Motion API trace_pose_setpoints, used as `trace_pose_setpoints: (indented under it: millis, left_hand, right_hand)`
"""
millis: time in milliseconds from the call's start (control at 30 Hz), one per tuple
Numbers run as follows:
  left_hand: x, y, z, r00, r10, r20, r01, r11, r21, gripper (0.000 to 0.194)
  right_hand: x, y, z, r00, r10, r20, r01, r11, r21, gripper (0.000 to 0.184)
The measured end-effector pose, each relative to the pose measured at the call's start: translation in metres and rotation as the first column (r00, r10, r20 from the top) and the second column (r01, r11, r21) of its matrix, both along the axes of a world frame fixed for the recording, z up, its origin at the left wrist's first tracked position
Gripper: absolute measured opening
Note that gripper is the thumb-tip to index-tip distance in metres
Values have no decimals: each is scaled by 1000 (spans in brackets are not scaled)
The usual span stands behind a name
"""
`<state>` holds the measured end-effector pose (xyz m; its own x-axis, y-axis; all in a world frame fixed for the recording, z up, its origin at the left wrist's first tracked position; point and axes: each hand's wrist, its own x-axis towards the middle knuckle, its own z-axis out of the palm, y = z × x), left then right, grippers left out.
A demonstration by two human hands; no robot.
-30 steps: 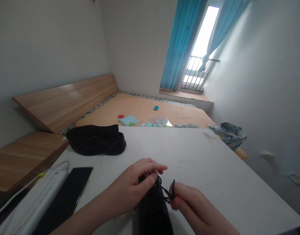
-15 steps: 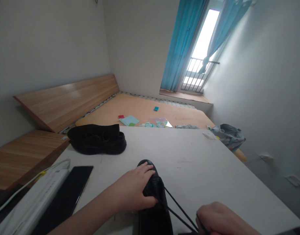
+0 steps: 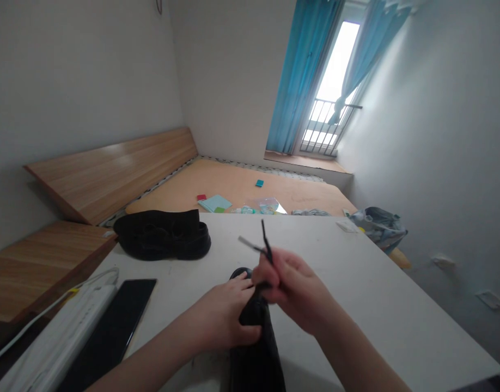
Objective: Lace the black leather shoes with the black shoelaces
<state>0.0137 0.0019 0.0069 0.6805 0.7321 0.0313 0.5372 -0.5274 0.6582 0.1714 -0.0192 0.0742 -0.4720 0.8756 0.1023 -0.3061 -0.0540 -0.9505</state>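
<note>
A black lace-up shoe (image 3: 256,354) lies on the white table right in front of me, its toe pointing away. My left hand (image 3: 227,313) holds it across the toe and front, fingers over the top and thumb nearer me. Just above the shoe, my right hand (image 3: 286,277) is closed around black shoelaces (image 3: 267,239), and two lace ends stick out past its fingers. Part of the shoe's toe is hidden behind both hands. A second black shoe (image 3: 162,239) lies apart at the table's far left, with no hand on it.
On the left of the white table (image 3: 356,305) lie a dark flat phone-like slab (image 3: 111,332) and a white power strip (image 3: 74,332) with a cable. Beyond is a bed (image 3: 233,174) with small items. A plastic bag (image 3: 380,220) sits past the far right edge.
My right hand has swung from the lower right up and left to above the shoe's toe, carrying the laces. The left hand stays on the shoe.
</note>
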Motion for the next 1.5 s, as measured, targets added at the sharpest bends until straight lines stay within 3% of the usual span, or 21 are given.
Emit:
trace_pose_setpoints:
  millis: [67, 133, 233, 400, 500, 567, 633, 800, 933, 1033, 1167, 1233, 1333, 1400, 1500]
  left_hand:
    - [-5, 4, 9, 996, -85, -29, 83, 994, -76, 53]
    - [-10, 10, 17, 996, -92, 1, 91, 981, -171, 54]
    - [-14, 16, 28, 993, 63, 102, -37, 971, -237, 25]
    - [-10, 6, 40, 980, 123, 159, -75, 957, -281, 30]
    - [-4, -2, 40, 966, 158, 204, -104, 962, -252, 24]
    - [-1, -3, 40, 938, 154, 309, -39, 937, -348, 21]
    - [-1, 0, 39, 889, 174, 423, 52, 881, -470, 32]
    - [-9, 9, 36, 781, 307, 544, 70, 823, -564, 43]
    - [-24, 16, 42, 668, 401, 627, 83, 797, -598, 40]
    - [-41, 23, 54, 587, 464, 664, 21, 811, -585, 38]
    - [-68, 33, 68, 539, 498, 679, -183, 857, -482, 31]
    - [-80, 36, 73, 571, 506, 647, -306, 862, -404, 30]
    - [-91, 37, 75, 748, 460, 478, -435, 884, -171, 44]
    - [-93, 36, 72, 889, 374, 265, -378, 925, -39, 48]
    - [-87, 31, 64, 983, 177, -55, -180, 982, -54, 36]
  right_hand:
    - [3, 18, -4, 977, -170, -129, 158, 982, -101, 48]
    - [8, 30, -6, 947, -261, -186, 231, 958, -172, 44]
    - [15, 37, -7, 928, -308, -209, 255, 935, -248, 39]
    - [10, 35, -6, 929, -306, -209, 240, 926, -291, 26]
    - [5, 33, -7, 964, -226, -138, 187, 950, -251, 25]
    - [6, 35, -10, 976, -220, -1, 216, 961, -175, 28]
    - [13, 40, -16, 950, -293, 112, 301, 951, -70, 28]
    - [49, 60, -31, 826, -557, 84, 554, 831, 55, 28]
    - [89, 65, -34, 777, -628, 50, 627, 778, 26, 30]
    - [121, 59, -38, 721, -690, 65, 687, 724, 58, 28]
    - [149, 37, -55, 655, -736, 171, 719, 677, 160, 37]
    - [149, 21, -66, 660, -700, 273, 676, 712, 189, 40]
    - [130, -4, -82, 703, -522, 483, 491, 848, 201, 34]
    - [110, -19, -89, 652, -336, 680, 271, 941, 205, 32]
    - [84, -34, -93, 455, -185, 871, 35, 981, 190, 29]
